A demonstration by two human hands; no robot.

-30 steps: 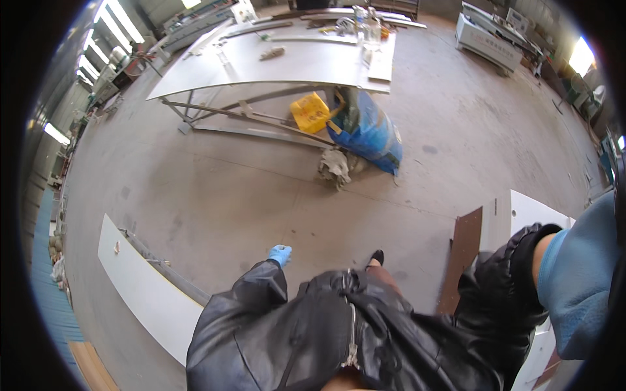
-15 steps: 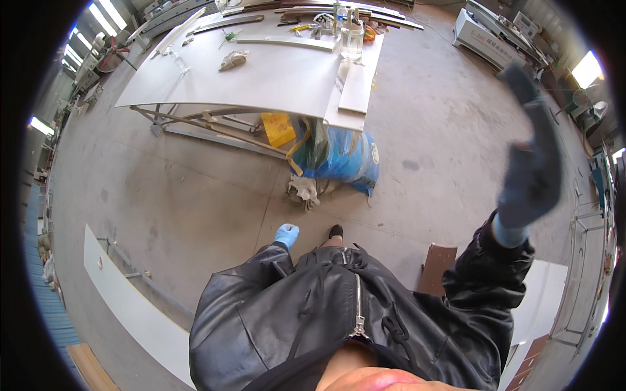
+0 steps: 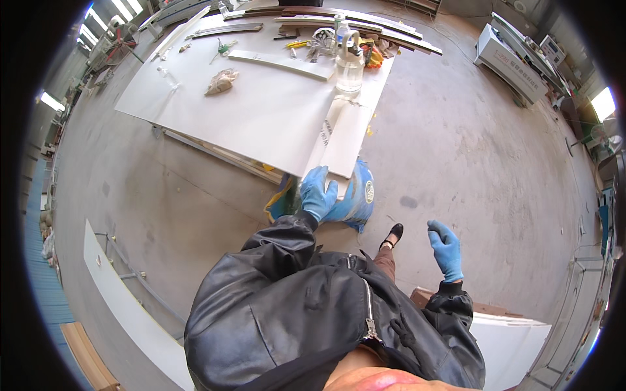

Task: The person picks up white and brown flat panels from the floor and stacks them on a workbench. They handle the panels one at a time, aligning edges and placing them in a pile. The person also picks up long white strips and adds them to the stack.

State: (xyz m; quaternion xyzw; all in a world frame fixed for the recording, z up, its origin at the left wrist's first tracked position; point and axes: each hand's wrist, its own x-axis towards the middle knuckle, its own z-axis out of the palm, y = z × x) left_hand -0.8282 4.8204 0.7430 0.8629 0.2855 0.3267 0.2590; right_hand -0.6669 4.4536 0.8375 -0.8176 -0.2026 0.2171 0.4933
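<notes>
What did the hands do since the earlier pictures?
The left hand moved forward, from above the floor to the near corner of the table; I can't tell if it's gripping there. The right hand swung down and inward. The person got closer to the table. The jug and bag stayed on the table.
</notes>
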